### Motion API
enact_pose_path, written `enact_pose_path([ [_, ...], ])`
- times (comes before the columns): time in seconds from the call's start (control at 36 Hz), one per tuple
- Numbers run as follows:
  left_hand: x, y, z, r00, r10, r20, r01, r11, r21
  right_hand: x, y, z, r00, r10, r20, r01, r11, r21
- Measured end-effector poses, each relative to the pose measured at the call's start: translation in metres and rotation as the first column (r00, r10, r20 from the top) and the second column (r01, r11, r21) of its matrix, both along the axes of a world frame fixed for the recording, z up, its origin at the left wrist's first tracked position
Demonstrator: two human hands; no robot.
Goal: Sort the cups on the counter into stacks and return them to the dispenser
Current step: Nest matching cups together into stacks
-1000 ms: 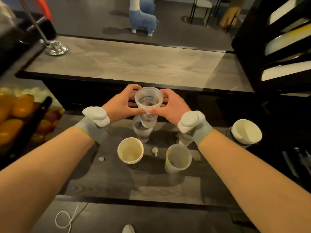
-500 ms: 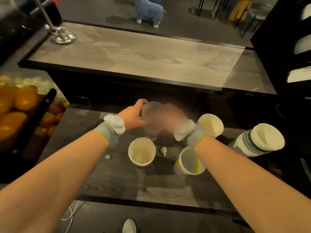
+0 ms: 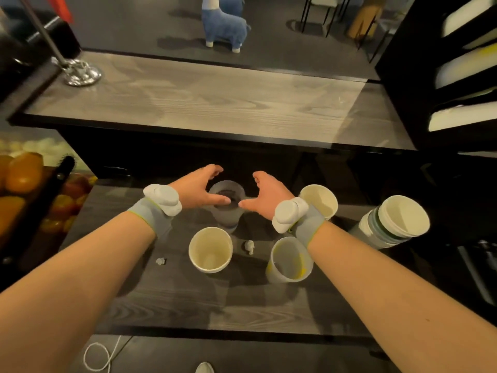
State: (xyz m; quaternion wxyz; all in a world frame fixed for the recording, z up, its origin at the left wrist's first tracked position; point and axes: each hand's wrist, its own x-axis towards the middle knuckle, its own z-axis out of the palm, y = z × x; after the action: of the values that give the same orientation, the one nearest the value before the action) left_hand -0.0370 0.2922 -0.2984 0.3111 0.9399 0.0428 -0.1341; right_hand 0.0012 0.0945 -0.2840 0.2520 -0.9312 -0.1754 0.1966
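I'm standing at a dark wood bench point(image 3: 174, 300) with a paler raised ledge point(image 3: 204, 103) beyond it. A black rack point(image 3: 457, 71) at the far right has white stacks lying in its slots, and I take that to be the dispenser.

The clear plastic cup point(image 3: 227, 211) stands upright on the bench, mouth up, at the far middle of the group. It looks like more than one cup nested together, though I can't tell how many. It sits squarely between my hands, with its long axis vertical. My left hand point(image 3: 197, 189) is just left of its rim and my right hand point(image 3: 265, 196) just right, so neither is clearly closer.

Both hands are released and hold nothing. The fingers are spread and gently curved, palms facing each other. The thumbs point inward over the near rim, and I can't tell if they touch it. My forearms reach in from the near corners, wrists level, each with a grey band.

Nearer to me stand a paper cup point(image 3: 210, 250) and, to its right, a cloudy plastic cup with yellow marks point(image 3: 289, 261). A second paper cup point(image 3: 320, 200) is partly hidden behind my right wrist. Further right, a stack of paper cups point(image 3: 392, 222) leans over.

I'd judge the sorting to be partway done, since several cups are not yet stacked.
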Motion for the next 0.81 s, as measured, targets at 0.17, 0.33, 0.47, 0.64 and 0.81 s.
enact_pose_path([
  [0.17,0.02,-0.047,0.067,0.979,-0.175,0.108,0.176,0.984,0.0,0.001,-0.065,0.064,0.992,-0.078,0.095,0.065,0.99,0.127],
  [0.33,0.029,-0.124,0.102,0.94,-0.323,0.112,0.334,0.938,-0.094,0.001,-0.137,0.097,0.967,-0.209,0.148,0.181,0.967,0.178],
  [0.47,0.036,-0.203,0.107,0.905,-0.417,0.084,0.425,0.897,-0.118,-0.006,-0.218,0.1,0.928,-0.349,0.134,0.326,0.93,0.167],
  [0.64,0.048,-0.272,0.088,0.909,-0.413,0.052,0.416,0.906,-0.077,-0.022,-0.286,0.079,0.844,-0.523,0.119,0.504,0.849,0.162],
  [0.81,0.05,-0.312,0.06,0.923,-0.385,0.005,0.385,0.92,-0.071,-0.024,-0.312,0.046,0.846,-0.532,-0.024,0.529,0.836,0.146],
])
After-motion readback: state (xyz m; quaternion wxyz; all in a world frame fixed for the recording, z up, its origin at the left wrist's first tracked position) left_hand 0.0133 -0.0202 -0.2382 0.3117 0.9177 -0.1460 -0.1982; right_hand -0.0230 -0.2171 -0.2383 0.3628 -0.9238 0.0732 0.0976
